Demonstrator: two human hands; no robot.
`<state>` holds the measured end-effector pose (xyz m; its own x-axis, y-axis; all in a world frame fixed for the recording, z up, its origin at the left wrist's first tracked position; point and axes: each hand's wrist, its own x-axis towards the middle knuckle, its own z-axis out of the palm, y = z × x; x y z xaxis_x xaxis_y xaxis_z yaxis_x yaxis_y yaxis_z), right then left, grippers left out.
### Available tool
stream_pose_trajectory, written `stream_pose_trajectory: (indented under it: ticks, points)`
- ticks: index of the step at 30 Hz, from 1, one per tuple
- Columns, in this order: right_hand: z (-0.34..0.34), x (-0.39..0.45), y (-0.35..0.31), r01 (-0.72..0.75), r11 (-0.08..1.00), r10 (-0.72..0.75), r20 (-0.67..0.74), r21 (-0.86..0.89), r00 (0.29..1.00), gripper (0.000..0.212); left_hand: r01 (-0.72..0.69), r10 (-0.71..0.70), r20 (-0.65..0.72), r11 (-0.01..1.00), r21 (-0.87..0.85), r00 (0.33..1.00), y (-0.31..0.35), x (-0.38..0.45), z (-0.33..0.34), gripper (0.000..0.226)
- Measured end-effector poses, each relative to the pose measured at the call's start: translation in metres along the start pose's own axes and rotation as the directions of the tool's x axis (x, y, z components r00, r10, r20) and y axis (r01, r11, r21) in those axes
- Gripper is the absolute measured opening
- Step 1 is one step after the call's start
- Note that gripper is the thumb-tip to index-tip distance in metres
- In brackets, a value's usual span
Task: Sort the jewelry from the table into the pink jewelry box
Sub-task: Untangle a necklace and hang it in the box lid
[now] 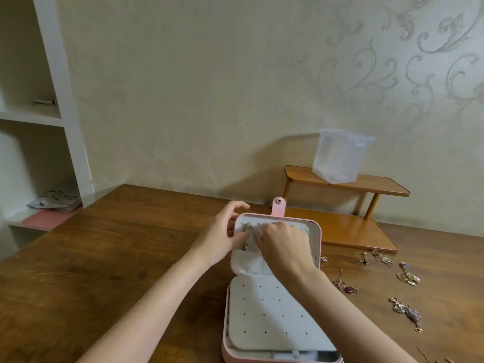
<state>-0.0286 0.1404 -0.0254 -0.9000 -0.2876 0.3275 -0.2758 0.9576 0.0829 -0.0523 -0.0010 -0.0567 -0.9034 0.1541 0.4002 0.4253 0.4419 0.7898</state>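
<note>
No readable text, label, brand, number or sign anywhere in your view. Folded printed paper (56, 200) on lower shelf at left: print shows, too blurred for you to read. Small paper (44, 102) on upper shelf: same, illegible. Pink jewelry box (318, 233) and translucent plastic container (339, 155): no marking you can make out.
</note>
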Motion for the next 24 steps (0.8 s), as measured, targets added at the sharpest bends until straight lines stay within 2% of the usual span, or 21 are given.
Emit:
stream_pose_trajectory:
  ticks: [3,6,8,12,18,20,21,22,24]
  points:
    - [0.003,-0.009,-0.001,0.100,0.995,-0.100,0.002,0.026,0.995,0.019,-0.088,0.092,-0.037,0.991,0.103,0.995,-0.003,-0.007,0.007,0.061]
    - [0.000,-0.015,0.000,0.170,0.984,-0.169,-0.019,0.046,0.985,0.014,-0.171,0.178,-0.044,0.975,0.143,0.983,-0.006,-0.008,0.011,0.061]
    - [-0.002,-0.018,0.001,0.209,0.976,-0.208,-0.023,0.062,0.978,0.014,-0.177,0.186,-0.048,0.973,0.150,0.981,-0.007,-0.008,0.013,0.060]
    - [-0.004,-0.018,0.004,0.248,0.968,-0.247,-0.018,0.028,0.969,0.019,-0.183,0.193,-0.061,0.972,0.145,0.979,-0.006,-0.008,0.013,0.048]
    - [-0.005,-0.017,0.008,0.262,0.965,-0.261,-0.125,-0.005,0.957,0.013,-0.213,0.225,-0.024,0.950,0.227,0.974,-0.009,-0.012,0.014,0.030]
    - [-0.003,-0.016,0.008,0.282,0.959,-0.276,-0.179,0.009,0.944,0.033,-0.202,0.215,-0.034,0.954,0.222,0.976,-0.009,-0.012,0.015,0.026]
    - [-0.003,-0.014,0.007,0.270,0.963,-0.262,-0.203,0.013,0.943,0.036,-0.200,0.214,-0.042,0.954,0.222,0.976,-0.010,-0.011,0.015,0.024]
    - [-0.002,-0.013,0.006,0.274,0.962,-0.263,-0.223,0.020,0.939,0.035,-0.201,0.218,-0.054,0.955,0.219,0.975,-0.010,-0.011,0.015,0.022]
    - [0.000,-0.012,0.005,0.292,0.949,-0.256,-0.249,0.120,0.934,0.018,-0.210,0.234,-0.115,0.959,0.188,0.965,-0.013,-0.011,0.017,0.016]
